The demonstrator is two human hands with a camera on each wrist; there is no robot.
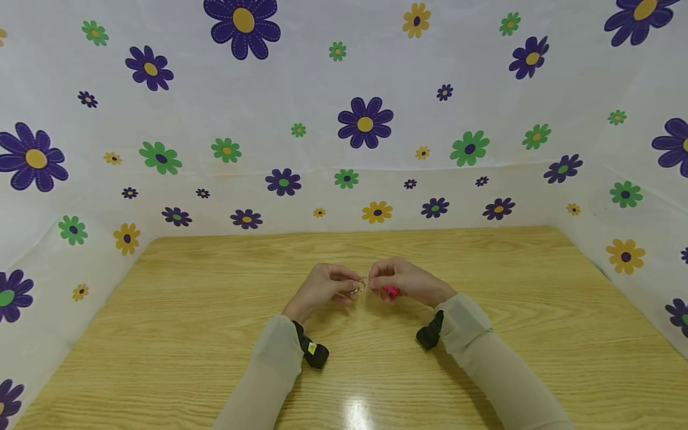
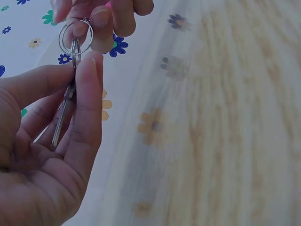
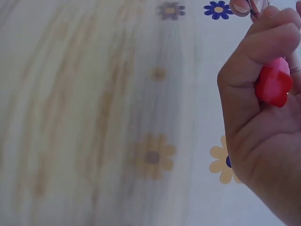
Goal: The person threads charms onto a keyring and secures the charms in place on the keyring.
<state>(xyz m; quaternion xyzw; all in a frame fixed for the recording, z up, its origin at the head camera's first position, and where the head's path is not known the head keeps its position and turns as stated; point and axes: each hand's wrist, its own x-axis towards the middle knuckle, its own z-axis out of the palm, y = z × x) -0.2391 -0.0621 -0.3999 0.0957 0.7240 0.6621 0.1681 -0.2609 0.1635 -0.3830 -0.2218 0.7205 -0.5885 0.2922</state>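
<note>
Both hands meet fingertip to fingertip above the wooden table in the head view. My left hand point(image 1: 322, 288) pinches a metal key point(image 2: 59, 125) between thumb and fingers; its lower part lies against the palm side of the fingers. A small ring at the key's top is looped with a larger split key ring point(image 2: 60, 40). My right hand point(image 1: 411, 282) pinches that key ring at its far side. A pink and red charm point(image 3: 273, 84) sits inside the right hand's curled fingers, partly hidden by them.
The wooden table point(image 1: 215, 370) spreads around both arms. A white cloth with purple, green and yellow flowers point(image 1: 322, 89) stands behind it and along both sides. Each wrist wears a black camera, one on the left point(image 1: 316, 353) and one on the right point(image 1: 429, 335).
</note>
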